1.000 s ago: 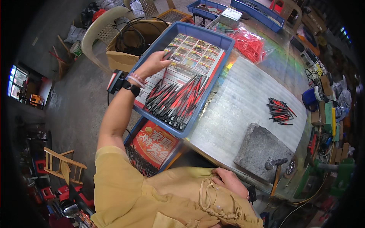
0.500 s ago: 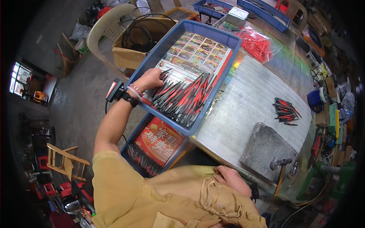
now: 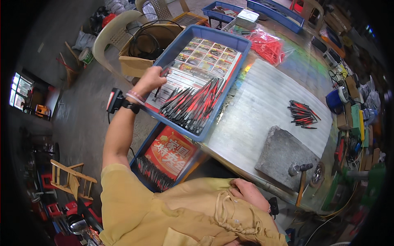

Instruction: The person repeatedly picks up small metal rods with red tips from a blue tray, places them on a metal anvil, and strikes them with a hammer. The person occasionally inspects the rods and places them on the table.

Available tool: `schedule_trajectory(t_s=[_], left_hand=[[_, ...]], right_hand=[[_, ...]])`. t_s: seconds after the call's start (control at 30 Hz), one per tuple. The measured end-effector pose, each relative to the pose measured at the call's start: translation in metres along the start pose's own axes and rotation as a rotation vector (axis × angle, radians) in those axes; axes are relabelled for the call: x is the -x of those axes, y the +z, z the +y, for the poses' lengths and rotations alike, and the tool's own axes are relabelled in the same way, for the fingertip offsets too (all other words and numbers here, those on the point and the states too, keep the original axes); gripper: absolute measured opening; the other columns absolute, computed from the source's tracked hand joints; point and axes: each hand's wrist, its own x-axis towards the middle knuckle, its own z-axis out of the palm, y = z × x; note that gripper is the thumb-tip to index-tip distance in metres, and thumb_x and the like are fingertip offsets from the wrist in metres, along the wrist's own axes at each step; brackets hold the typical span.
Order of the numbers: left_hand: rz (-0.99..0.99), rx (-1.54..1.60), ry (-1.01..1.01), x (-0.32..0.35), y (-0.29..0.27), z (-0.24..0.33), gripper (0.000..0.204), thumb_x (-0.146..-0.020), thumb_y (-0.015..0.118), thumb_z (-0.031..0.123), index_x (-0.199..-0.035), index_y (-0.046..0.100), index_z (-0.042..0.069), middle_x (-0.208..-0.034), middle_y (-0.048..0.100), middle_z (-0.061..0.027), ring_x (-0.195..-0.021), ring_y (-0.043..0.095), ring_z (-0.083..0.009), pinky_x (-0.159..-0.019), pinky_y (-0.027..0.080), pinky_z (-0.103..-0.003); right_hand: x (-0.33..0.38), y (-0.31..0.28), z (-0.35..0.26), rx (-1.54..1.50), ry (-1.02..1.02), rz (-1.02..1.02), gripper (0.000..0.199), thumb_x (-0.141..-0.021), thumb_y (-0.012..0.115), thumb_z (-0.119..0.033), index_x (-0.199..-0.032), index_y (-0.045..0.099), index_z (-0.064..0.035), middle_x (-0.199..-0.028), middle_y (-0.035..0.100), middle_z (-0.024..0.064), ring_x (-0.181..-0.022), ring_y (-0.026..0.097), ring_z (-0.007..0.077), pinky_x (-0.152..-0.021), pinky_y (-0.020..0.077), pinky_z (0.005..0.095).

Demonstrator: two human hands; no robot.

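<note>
My left hand (image 3: 151, 78) is closed above the near left part of a blue plastic tray (image 3: 246, 43). Dark, slender pen-like sticks jut from its fist, one end pointing up and one down. Below and to the right of it, a heap of red-and-black pen-like sticks (image 3: 193, 104) lies fanned out on printed paper in the tray. My right hand (image 3: 248, 192) rests close against my tan shirt, by the table's near edge. Its fingers are curled and partly hidden, so whatever they may hold does not show.
A lower blue tray (image 3: 150, 141) holds more sticks. On the table, white foam sheeting (image 3: 246, 106) carries a small stick pile (image 3: 303, 115), a grey stone slab (image 3: 283, 158) and a hammer (image 3: 303, 180). Behind lies a bag of red parts (image 3: 266, 47). A cardboard box (image 3: 135, 65) stands left.
My left hand has lifted from the heap and shifted left, with dark sticks now showing in its grip. The whole view has shifted slightly. My right hand stays by the shirt.
</note>
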Motion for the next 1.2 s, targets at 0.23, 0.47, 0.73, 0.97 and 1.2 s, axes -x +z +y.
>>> schedule_trajectory(t_s=[0.23,0.47,0.73,0.97,1.2], left_hand=[[0.047,0.447,0.288,0.027,-0.072,0.117,0.011,-0.083,0.064,0.012,-0.087,0.059,0.003,-0.069,0.054,0.0032,-0.061,0.047,-0.0033,-0.053,0.038,-0.022],[-0.07,0.23,0.844,0.008,0.01,0.306,0.013,-0.081,0.063,0.008,-0.088,0.058,-0.001,-0.069,0.059,-0.0096,-0.06,0.055,-0.0182,-0.056,0.044,-0.032],[-0.01,-0.071,1.106,-0.032,0.188,0.454,0.013,-0.082,0.055,0.011,-0.083,0.057,-0.002,-0.075,0.063,-0.0232,-0.072,0.063,-0.0424,-0.065,0.048,-0.05],[-0.09,-0.142,1.091,-0.054,0.251,0.471,0.013,-0.084,0.053,0.012,-0.083,0.058,0.001,-0.074,0.064,-0.0234,-0.072,0.065,-0.0415,-0.064,0.05,-0.049],[-0.144,-0.099,0.998,-0.035,0.249,0.462,0.027,-0.093,0.057,0.028,-0.105,0.054,0.005,-0.1,0.058,-0.02,-0.097,0.06,-0.0392,-0.083,0.048,-0.047]], right_hand=[[0.01,-0.002,0.003,-0.047,-0.033,-0.03,0.031,-0.092,0.06,-0.02,-0.111,0.057,0.0035,-0.101,0.063,0.0231,-0.096,0.063,0.0376,-0.083,0.0493,0.0409],[0.029,-0.003,0.028,-0.109,-0.13,-0.02,0.03,-0.093,0.058,-0.019,-0.114,0.054,0.0024,-0.105,0.062,0.0218,-0.098,0.062,0.0376,-0.084,0.0489,0.0412],[0.101,-0.017,0.081,-0.336,0.016,0.086,0.036,-0.091,0.058,-0.02,-0.122,0.054,-0.0049,-0.109,0.064,0.0195,-0.103,0.064,0.0331,-0.086,0.0508,0.0385],[0.166,-0.03,0.092,-0.462,0.244,0.248,0.035,-0.091,0.061,-0.021,-0.124,0.059,-0.0071,-0.112,0.068,0.0112,-0.105,0.066,0.0226,-0.089,0.0497,0.0315],[0.204,-0.061,0.068,-0.681,-0.036,0.592,0.02,-0.093,0.062,-0.006,-0.11,0.062,0.0048,-0.099,0.07,0.0122,-0.086,0.069,0.0162,-0.075,0.0535,0.0269]])
